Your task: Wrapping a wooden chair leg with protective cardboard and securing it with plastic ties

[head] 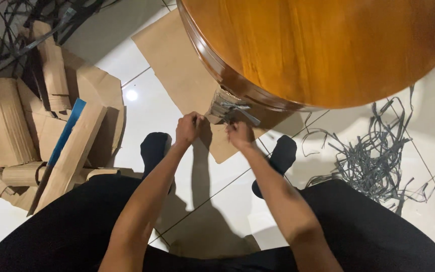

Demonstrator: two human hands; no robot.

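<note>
Far left: heap of cardboard scraps (41,131) on the tiled floor (147,100), cut off at the frame edge. Left hand (187,128) closed on the edge of the cardboard wrapping (222,103) at the rim of the round wooden table (328,45). Right hand (238,133) just beside it, pinching grey strapping (240,113) on that wrapping; fingertips hard to make out. Table partly out of frame. Right: tangled grey straps (373,156) on the floor.

White tiled floor (147,108) — cardboard sheet (177,65), cardboard scrap pile (41,131), grey strap tangle (373,156) lying on it.
</note>
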